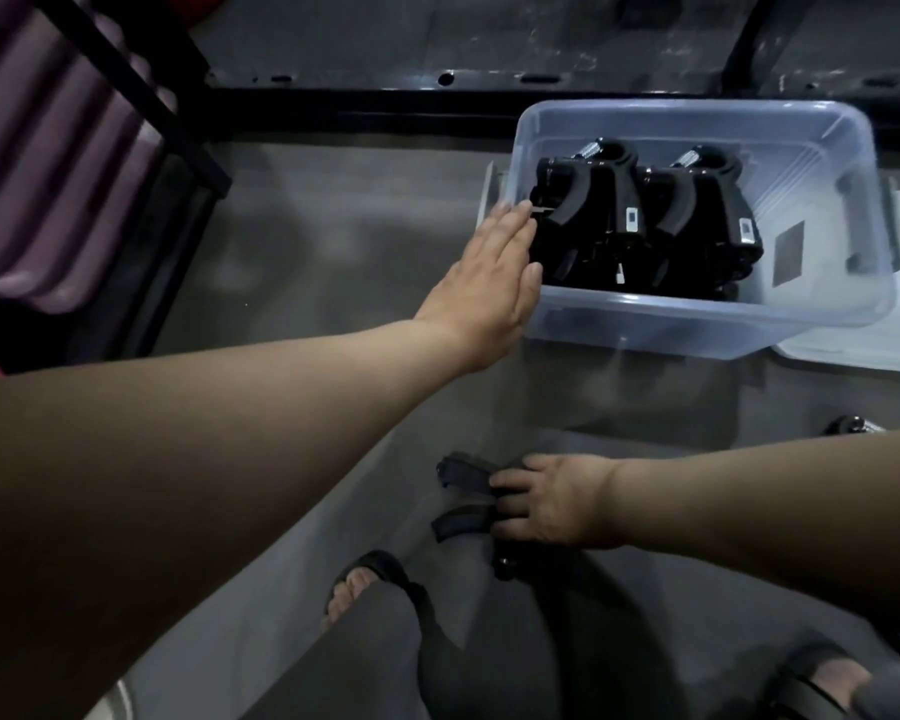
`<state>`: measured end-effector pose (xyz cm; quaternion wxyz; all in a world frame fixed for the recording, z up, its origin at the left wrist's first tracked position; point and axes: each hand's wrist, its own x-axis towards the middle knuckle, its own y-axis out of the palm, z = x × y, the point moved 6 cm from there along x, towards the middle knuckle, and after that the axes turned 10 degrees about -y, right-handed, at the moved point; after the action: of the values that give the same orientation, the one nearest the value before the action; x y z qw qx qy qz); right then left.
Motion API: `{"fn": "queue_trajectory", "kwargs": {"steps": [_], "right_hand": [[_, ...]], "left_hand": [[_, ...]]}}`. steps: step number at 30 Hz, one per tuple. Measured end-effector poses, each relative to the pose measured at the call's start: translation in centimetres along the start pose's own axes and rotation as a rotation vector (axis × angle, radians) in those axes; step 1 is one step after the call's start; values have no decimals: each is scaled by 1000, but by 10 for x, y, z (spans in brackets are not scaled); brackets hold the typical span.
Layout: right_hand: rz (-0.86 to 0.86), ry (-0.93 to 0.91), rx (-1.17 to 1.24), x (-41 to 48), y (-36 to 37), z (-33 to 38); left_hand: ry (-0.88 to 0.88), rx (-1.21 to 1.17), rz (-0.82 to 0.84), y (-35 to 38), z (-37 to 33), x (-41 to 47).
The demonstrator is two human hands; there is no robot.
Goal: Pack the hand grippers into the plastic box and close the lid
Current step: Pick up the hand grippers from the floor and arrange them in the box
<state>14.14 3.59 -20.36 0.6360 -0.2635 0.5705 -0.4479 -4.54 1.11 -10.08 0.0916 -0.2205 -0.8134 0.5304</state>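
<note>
We are recording a dim, bluish scene. Light is falling on the far side, brightening the plastic box [697,308] rim, while the near left forearm [178,485] is sitting in deep shadow. Soft blur is smearing fine detail, and wide-angle distortion is bending the edges.

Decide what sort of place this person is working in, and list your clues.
Probably a storeroom or workshop: a bare concrete floor, a black metal rack frame, and a clear plastic box of hand grippers standing on that floor.

Grey floor [333,226]: plastic box [697,322], lid [879,356]
</note>
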Motion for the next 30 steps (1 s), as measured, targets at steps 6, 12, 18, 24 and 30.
{"fn": "queue_trajectory", "kwargs": {"steps": [6, 12, 18, 24, 30], "right_hand": [[-68, -25, -131, -4, -5, -5], [75, -67, -269, -17, 17, -16], [24, -39, -412, -23, 8, -31], [42, 208, -29, -60, -23, -56], [-680, 411, 461, -145, -86, -65]], "left_hand": [[-180, -49, -118, -4, 0, 5], [-316, -116, -87, -8, 8, 20], [-318, -184, -95, -15, -8, 33], [-285, -196, -123, -10, -30, 48], [-261, -140, -165, -7, -26, 49]]}}
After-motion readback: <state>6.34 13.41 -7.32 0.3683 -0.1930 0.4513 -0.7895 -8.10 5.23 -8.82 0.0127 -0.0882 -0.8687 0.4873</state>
